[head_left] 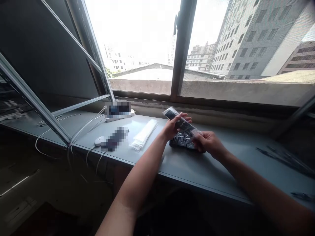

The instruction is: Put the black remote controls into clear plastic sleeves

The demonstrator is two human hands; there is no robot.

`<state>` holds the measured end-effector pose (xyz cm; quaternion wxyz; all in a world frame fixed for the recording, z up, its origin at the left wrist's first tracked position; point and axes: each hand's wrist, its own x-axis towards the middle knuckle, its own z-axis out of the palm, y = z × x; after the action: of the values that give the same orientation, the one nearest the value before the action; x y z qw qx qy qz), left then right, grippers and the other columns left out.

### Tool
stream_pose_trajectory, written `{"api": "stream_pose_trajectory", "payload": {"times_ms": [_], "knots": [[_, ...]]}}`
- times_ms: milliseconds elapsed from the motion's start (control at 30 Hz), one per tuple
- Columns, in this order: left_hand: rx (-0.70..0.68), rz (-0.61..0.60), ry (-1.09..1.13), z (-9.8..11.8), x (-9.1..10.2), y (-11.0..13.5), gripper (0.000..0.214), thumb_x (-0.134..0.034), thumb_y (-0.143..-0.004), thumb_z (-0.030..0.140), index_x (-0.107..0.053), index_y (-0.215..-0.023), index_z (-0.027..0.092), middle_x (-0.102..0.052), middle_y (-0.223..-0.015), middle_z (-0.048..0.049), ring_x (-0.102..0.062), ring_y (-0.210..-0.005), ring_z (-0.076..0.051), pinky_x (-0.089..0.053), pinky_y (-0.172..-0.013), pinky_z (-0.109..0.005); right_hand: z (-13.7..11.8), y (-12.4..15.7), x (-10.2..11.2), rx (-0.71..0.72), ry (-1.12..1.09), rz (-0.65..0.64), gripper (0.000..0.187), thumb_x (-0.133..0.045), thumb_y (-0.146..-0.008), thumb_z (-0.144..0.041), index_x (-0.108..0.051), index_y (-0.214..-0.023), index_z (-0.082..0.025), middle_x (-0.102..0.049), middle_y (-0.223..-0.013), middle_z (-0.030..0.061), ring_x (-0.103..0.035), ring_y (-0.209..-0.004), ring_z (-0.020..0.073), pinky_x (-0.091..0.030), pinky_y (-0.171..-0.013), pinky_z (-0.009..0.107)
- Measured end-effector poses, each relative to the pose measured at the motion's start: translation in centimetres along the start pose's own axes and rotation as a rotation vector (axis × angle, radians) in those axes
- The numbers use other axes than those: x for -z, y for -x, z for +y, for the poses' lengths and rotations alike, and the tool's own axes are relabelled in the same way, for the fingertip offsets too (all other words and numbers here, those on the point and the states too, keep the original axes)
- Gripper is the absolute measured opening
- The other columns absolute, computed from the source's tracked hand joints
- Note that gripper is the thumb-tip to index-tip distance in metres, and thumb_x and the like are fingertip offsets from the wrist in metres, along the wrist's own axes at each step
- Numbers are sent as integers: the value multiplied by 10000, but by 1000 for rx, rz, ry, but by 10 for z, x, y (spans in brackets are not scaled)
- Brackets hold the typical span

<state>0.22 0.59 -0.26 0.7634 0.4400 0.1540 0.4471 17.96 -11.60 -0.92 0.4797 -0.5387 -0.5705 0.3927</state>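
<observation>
Pinching the nearer end of the bagged remote (185,126), the right hand (206,141) is closed tight; the left hand (172,126) clasps it farther up, thumb over it, fingertips extending past its edge. It slants just above the remote row (181,140) (dark, slim bars studded with small buttons). Left of that row, glossy clear sleeves (144,135) lie flat on the smooth grey tabletop (177,164).
</observation>
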Motion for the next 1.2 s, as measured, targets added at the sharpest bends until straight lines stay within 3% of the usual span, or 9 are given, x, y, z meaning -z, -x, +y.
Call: {"api": "stream_pose_trajectory", "payload": {"times_ms": [167, 300, 500, 633, 867, 1200], "knots": [[-41, 166, 48, 0, 8, -6, 399, -791, -991, 404, -772, -1311, 167, -820, -1248, -176, -822, -1028, -249, -465, -522, -178, 0, -1, 1, 31, 0, 69, 584, -805, -837, -729, -758, -708, -162, -655, -563, 41, -495, -414, 120, -346, -409, 255], [-84, 200, 71, 2, 9, -7, 369, -785, -1003, 396, -773, -1288, 162, -830, -1209, -169, -825, -1015, -239, -471, -528, -166, 3, -3, 2, 15, 34, 56, 583, -790, -858, -722, -699, -654, -184, -595, -501, 14, -466, -423, 115, -305, -424, 246], [-50, 124, 99, 4, 2, -2, 392, -780, -1017, 424, -767, -1316, 171, -826, -1237, -167, -816, -1084, -251, -539, -600, -180, 5, -3, 2, -62, 12, 33, 669, -791, -817, -832, -711, -698, -179, -620, -538, 27, -478, -427, 119, -305, -418, 255], [-50, 58, 100, 4, 4, -2, 381, -754, -1036, 437, -772, -1301, 164, -822, -1243, -171, -809, -1101, -246, -498, -548, -162, 2, -2, 2, -70, -1, -13, 679, -792, -818, -845, -723, -730, -175, -632, -553, 36, -470, -420, 115, -309, -414, 263], [-34, 29, 37, 3, 6, -3, 418, -744, -1031, 466, -770, -1303, 150, -793, -1329, -198, -781, -1193, -279, -491, -548, -177, -2, 1, 3, -26, -21, -32, 623, -805, -822, -782, -742, -729, -169, -646, -558, 47, -483, -428, 123, -339, -427, 267], [51, -178, -99, -2, -1, 9, 327, -662, -1082, 373, -767, -1316, 170, -767, -1386, -190, -748, -1276, -277, -562, -694, -233, -6, 4, 2, 33, -1, 61, 457, -742, -867, -591, -718, -658, -186, -633, -529, 35, -464, -411, 128, -300, -429, 279]]}}
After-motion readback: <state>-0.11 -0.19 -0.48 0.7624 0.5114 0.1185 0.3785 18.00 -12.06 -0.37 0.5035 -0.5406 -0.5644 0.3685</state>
